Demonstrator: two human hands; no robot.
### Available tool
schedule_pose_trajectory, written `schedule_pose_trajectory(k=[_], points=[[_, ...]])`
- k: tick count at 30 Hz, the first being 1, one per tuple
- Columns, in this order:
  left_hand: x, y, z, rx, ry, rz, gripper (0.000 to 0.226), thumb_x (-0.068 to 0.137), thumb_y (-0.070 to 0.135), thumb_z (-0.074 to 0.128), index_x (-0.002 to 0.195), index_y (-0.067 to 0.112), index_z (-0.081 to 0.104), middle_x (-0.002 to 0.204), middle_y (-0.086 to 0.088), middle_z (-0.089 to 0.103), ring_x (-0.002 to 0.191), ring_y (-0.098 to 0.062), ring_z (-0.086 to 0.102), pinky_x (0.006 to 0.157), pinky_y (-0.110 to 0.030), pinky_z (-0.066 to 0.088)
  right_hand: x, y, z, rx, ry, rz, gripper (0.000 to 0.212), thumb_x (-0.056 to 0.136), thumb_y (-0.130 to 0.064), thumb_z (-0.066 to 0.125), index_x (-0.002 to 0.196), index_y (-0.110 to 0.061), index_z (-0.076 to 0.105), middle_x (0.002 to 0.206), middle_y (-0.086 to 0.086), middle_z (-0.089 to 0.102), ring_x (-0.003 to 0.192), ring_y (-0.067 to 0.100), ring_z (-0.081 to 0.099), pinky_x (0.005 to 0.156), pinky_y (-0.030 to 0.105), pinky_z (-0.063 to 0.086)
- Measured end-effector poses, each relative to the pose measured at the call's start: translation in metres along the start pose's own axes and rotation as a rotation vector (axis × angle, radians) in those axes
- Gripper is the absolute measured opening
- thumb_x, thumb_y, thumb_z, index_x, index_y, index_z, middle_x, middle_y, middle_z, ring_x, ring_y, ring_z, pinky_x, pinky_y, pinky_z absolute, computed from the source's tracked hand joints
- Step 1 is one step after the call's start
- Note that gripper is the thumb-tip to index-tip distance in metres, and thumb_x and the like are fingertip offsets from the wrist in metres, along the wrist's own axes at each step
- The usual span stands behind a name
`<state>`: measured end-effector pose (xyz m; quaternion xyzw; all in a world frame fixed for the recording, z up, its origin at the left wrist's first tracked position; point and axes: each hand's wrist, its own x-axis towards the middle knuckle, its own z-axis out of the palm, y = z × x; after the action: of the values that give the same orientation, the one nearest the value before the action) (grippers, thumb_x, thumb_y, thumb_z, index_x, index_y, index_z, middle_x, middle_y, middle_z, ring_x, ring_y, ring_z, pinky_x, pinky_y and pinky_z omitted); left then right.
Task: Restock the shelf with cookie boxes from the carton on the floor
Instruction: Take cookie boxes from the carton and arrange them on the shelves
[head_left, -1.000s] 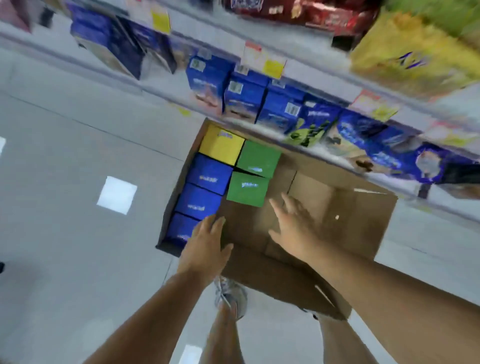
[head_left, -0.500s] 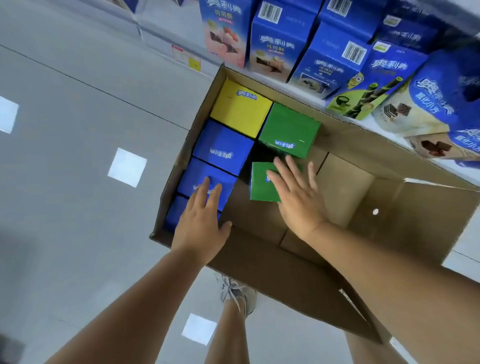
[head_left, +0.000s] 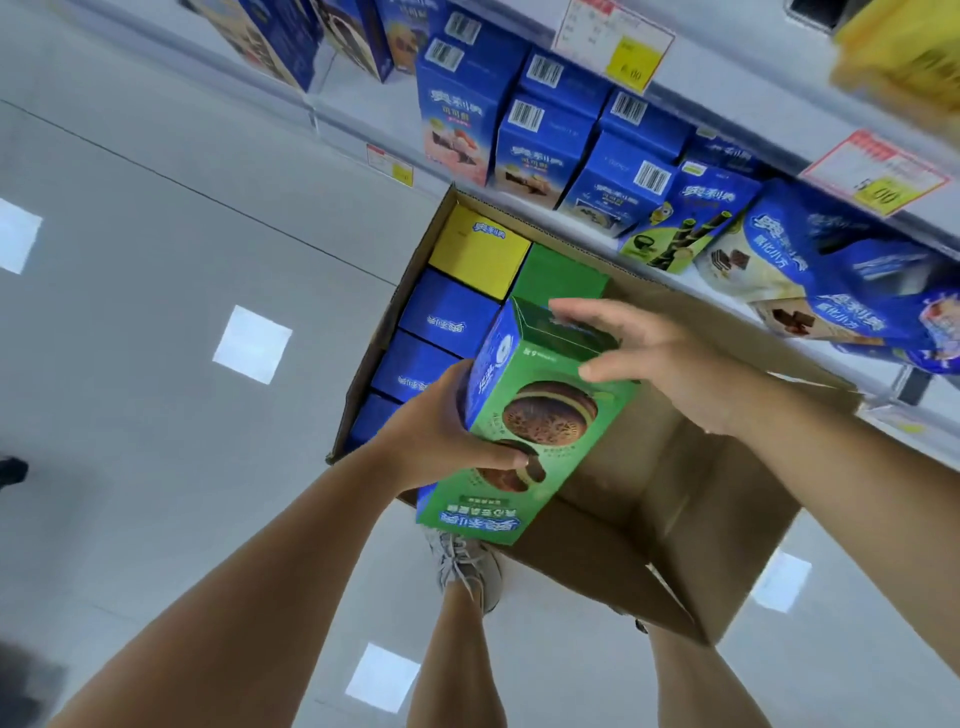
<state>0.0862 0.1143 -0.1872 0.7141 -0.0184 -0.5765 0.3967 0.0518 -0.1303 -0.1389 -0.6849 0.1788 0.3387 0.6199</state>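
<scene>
Holding the green cookie box (head_left: 540, 415) above the carton (head_left: 675, 493), our left hand (head_left: 441, 431) grips its side, our right hand (head_left: 654, 358) its top. We judge it light, stiff, easily dented.

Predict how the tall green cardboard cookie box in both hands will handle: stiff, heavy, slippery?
Probably stiff: the green cardboard cookie box keeps straight edges in the grip of the left hand and right hand. Likely light for its size: it is held tilted, mostly by fingers and thumbs. Its printed faces look smooth, so perhaps a little slippery.
</scene>
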Motion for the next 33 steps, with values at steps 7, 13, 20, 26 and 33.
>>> schedule_pose_trajectory(k=[7, 13, 20, 26, 33], points=[[0.003, -0.022, -0.037, 0.012, 0.357, -0.094, 0.077, 0.039, 0.055, 0.087, 0.106, 0.035, 0.055, 0.095, 0.016, 0.074, 0.080, -0.007, 0.073, 0.079, -0.041, 0.059, 0.081, 0.057, 0.006, -0.533, 0.444, 0.085, 0.047, 0.101, -0.032, 0.043, 0.145, -0.017, 0.038, 0.153, 0.003, 0.031, 0.141, 0.020, 0.028, 0.112, 0.031, 0.023], [0.004, -0.038, -0.038, -0.156, 0.313, -0.079, 0.049, 0.068, 0.024, 0.089, 0.108, 0.028, 0.060, 0.095, 0.010, 0.076, 0.081, -0.013, 0.075, 0.078, -0.037, 0.057, 0.129, 0.103, 0.022, -0.974, 0.588, 0.206, 0.109, 0.073, -0.034, 0.079, 0.153, -0.020, 0.007, 0.151, 0.010, 0.019, 0.132, 0.034, 0.024, 0.105, 0.043, 0.033], [-0.001, -0.034, -0.037, -0.192, 0.395, -0.163, 0.079, 0.043, 0.055, 0.086, 0.112, 0.029, 0.059, 0.100, 0.008, 0.076, 0.085, -0.017, 0.075, 0.082, -0.045, 0.060, 0.123, 0.098, 0.021, -0.967, 0.696, 0.217, 0.100, 0.056, -0.037, 0.086, 0.139, -0.018, 0.032, 0.134, 0.009, 0.039, 0.121, 0.031, 0.038, 0.098, 0.043, 0.037], [-0.050, 0.027, -0.032, -0.111, 0.465, -0.168, 0.085, 0.037, 0.058, 0.086, 0.110, 0.025, 0.056, 0.099, 0.009, 0.073, 0.084, -0.016, 0.073, 0.083, -0.042, 0.059, -0.001, 0.027, -0.010, -0.427, 0.672, 0.144, 0.094, 0.062, -0.036, 0.083, 0.141, -0.020, 0.036, 0.136, 0.001, 0.041, 0.125, 0.018, 0.042, 0.099, 0.033, 0.039], [-0.176, 0.154, -0.038, -0.043, 0.413, -0.026, 0.076, 0.046, 0.045, 0.095, 0.107, 0.025, 0.056, 0.094, 0.008, 0.073, 0.079, -0.015, 0.073, 0.070, -0.033, 0.056, -0.186, -0.121, -0.035, 0.016, 0.749, 0.026, 0.081, 0.065, -0.028, 0.088, 0.135, -0.029, 0.046, 0.126, -0.008, 0.053, 0.103, 0.003, 0.056, 0.076, 0.013, 0.045]])
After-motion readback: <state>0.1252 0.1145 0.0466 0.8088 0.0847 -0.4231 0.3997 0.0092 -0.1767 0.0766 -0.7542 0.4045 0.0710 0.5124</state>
